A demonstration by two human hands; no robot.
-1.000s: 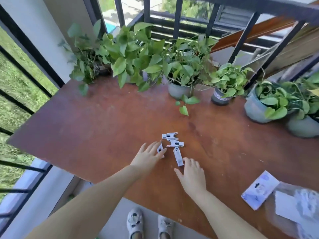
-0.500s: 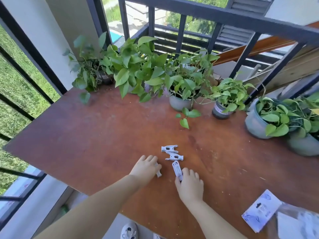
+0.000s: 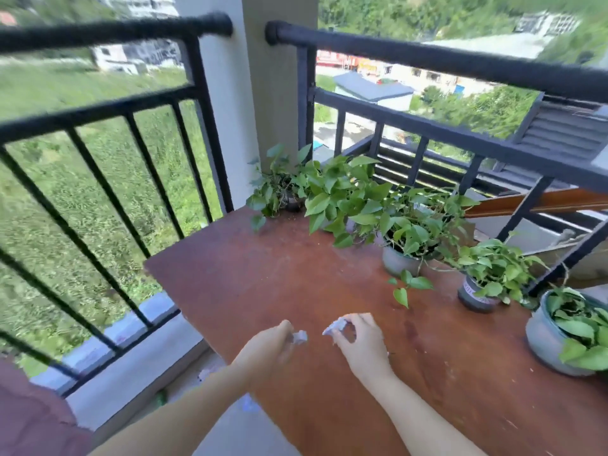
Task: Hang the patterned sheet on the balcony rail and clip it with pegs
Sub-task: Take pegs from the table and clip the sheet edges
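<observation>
My left hand (image 3: 269, 347) is closed around white pegs (image 3: 299, 337), whose tips stick out past the fingers. My right hand (image 3: 358, 340) pinches more white pegs (image 3: 335, 325) between thumb and fingers. Both hands hover just above the near part of the reddish-brown table (image 3: 296, 278). The black balcony rail (image 3: 98, 32) runs along the left and continues behind the table (image 3: 460, 64). A dark red cloth (image 3: 33, 416) fills the bottom left corner; whether it is the patterned sheet I cannot tell.
Several potted green plants (image 3: 408, 225) line the table's far and right sides, among them a grey pot (image 3: 549, 337) at the right edge. A concrete pillar (image 3: 256, 103) divides the two rail sections. Vertical bars (image 3: 98, 199) stand left of the table.
Both hands have picked the pegs up off the table and lifted them. The view has swung up and left, bringing the top rail and pillar into sight.
</observation>
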